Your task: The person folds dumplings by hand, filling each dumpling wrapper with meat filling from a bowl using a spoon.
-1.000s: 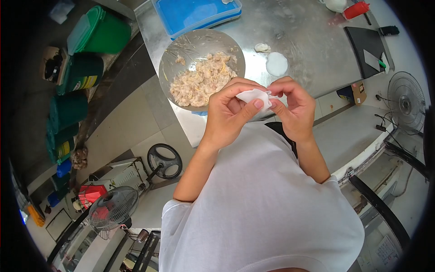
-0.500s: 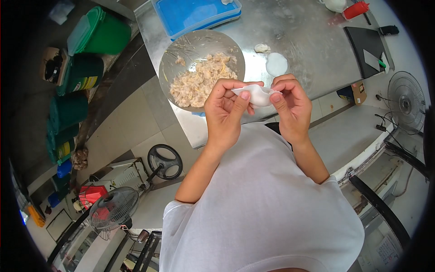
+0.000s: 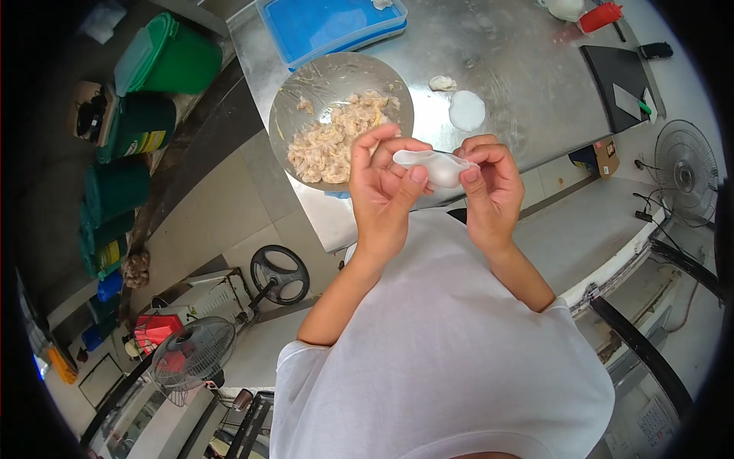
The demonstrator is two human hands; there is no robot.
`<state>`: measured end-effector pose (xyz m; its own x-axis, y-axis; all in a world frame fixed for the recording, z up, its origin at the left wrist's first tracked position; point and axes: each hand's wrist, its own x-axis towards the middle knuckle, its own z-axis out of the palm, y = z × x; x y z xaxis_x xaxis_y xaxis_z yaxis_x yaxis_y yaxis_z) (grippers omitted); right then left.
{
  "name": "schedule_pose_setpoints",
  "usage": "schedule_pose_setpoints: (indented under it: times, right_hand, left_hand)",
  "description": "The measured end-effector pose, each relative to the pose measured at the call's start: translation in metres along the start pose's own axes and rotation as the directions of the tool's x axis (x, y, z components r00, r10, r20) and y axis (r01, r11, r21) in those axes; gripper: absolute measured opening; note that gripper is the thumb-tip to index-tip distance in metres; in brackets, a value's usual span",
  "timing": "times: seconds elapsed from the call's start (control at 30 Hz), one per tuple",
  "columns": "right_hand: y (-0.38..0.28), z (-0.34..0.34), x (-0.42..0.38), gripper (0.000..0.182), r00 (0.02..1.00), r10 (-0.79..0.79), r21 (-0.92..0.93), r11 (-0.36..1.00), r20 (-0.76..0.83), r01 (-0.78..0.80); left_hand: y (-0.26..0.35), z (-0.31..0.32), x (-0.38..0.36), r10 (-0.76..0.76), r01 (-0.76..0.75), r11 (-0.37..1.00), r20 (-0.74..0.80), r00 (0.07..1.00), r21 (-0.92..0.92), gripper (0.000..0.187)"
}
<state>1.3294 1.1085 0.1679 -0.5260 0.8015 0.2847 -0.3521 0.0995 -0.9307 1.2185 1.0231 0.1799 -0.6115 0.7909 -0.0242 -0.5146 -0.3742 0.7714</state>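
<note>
A white folded wrapper [image 3: 442, 168] with a rounded bulge is held up between both hands, over the table's near edge. My left hand [image 3: 384, 176] pinches its left end between thumb and fingers, with the index finger raised. At the right end, my right hand [image 3: 492, 183] grips the edge with thumb and curled fingers. Just behind the left hand is a metal bowl [image 3: 294, 99] of pale, chunky filling [image 3: 329, 145]. Beyond the hands, a round white wrapper [image 3: 466, 111] lies flat on the steel table [image 3: 520, 84], near a small white lump [image 3: 442, 83].
A blue tray in a clear container [image 3: 332, 27] stands behind the bowl. Farther right are a red bottle [image 3: 600, 17] and a black board [image 3: 612, 88]. Green bins [image 3: 176, 57] line the left. Fans stand at the lower left [image 3: 193, 353] and far right [image 3: 686, 170].
The left index finger has lifted off the wrapper. The folded wrapper is tilted differently, and its left side now shows a rounded opening.
</note>
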Motion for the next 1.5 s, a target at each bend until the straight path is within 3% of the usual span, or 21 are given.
schedule_pose_setpoints:
  times: [0.1, 0.2, 0.37, 0.57, 0.67, 0.77, 0.87, 1.0, 1.17, 1.37, 1.5]
  right_hand:
    - [-0.002, 0.000, 0.000, 0.017, 1.000, -0.029, -0.060, 0.998, -0.004, 0.028]
    - [-0.005, -0.001, 0.003, 0.017, 0.996, -0.083, -0.153, 0.984, 0.027, 0.086]
    - [-0.007, -0.006, 0.005, 0.019, 0.990, -0.087, -0.167, 0.980, 0.112, 0.105]
    - [-0.012, 0.000, 0.004, 0.020, 0.998, 0.050, -0.038, 0.998, -0.046, -0.052]
    - [-0.007, -0.008, 0.004, 0.022, 0.998, 0.058, -0.061, 0.997, 0.032, -0.056]
    - [-0.014, -0.003, 0.007, 0.021, 0.990, 0.144, 0.033, 0.989, -0.002, -0.144]
    - [-0.009, -0.010, 0.007, 0.019, 0.992, 0.099, -0.102, 0.991, 0.074, -0.091]
    - [-0.008, -0.007, 0.009, 0.017, 0.997, 0.063, -0.129, 0.990, 0.048, -0.056]
    - [-0.010, -0.007, 0.012, 0.015, 0.996, -0.051, -0.292, 0.954, 0.079, 0.073]
    - [-0.014, -0.010, 0.013, 0.015, 0.992, -0.050, -0.342, 0.936, 0.118, 0.088]
    - [-0.018, -0.004, 0.012, 0.015, 0.999, 0.028, -0.201, 0.979, 0.016, -0.025]
  left_hand:
    - [-0.008, -0.005, -0.001, 0.080, -0.086, 0.992, 0.063, 0.995, 0.091, 0.019]
    - [-0.003, -0.004, -0.001, 0.055, -0.064, 0.978, 0.052, 0.997, 0.198, 0.017]
    - [0.002, -0.008, 0.001, -0.041, 0.025, 0.978, 0.075, 0.996, 0.205, 0.021]
    - [0.005, -0.007, 0.003, -0.054, 0.030, 0.983, 0.130, 0.990, 0.183, 0.024]
    - [0.004, -0.008, 0.003, -0.067, 0.043, 0.982, 0.127, 0.990, 0.183, 0.024]
    - [0.004, -0.007, 0.005, -0.073, 0.051, 0.983, 0.118, 0.990, 0.177, 0.021]
    - [0.004, -0.008, 0.004, -0.081, 0.058, 0.980, 0.117, 0.990, 0.190, 0.021]
    - [0.001, -0.002, 0.005, -0.036, 0.029, 0.985, 0.040, 0.999, 0.168, 0.021]
    - [0.002, -0.004, 0.004, -0.039, 0.016, 0.967, 0.084, 0.996, 0.254, 0.018]
    - [0.007, -0.007, 0.008, -0.098, 0.044, 0.943, 0.150, 0.984, 0.330, 0.020]
    - [0.007, -0.008, 0.008, -0.099, 0.041, 0.948, 0.171, 0.980, 0.315, 0.019]
